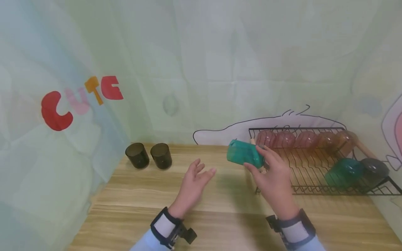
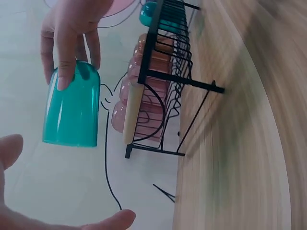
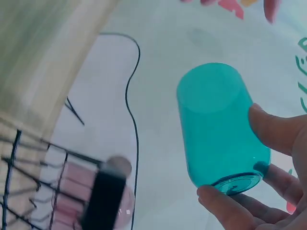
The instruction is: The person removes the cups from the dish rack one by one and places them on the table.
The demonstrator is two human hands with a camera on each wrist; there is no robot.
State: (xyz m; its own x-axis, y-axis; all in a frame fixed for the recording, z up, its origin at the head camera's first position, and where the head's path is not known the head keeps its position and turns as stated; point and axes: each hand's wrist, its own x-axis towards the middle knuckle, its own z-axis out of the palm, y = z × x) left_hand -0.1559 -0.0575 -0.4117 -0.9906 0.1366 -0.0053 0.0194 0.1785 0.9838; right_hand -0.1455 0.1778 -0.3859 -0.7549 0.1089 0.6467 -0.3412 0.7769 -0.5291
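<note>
The right hand [image 1: 276, 177] pinches a teal cup [image 1: 242, 152] near its base, apparently keeping the mouth free; the left hand [image 1: 192, 181] is spread, empty. The cup is above the table [image 1: 141, 202], beside the rack [image 1: 314, 194], where pink cups [image 1: 285, 139] sit inverted, presumably for draining.

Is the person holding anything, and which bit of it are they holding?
The right grip holds a see-through teal cup by its sides, near the closed bottom end. The left grip holds nothing.

There are ten cups [image 1: 241, 152], one rack [image 2: 182, 80], two hands [image 1: 276, 176] and two wristbands [image 1: 164, 225].
</note>
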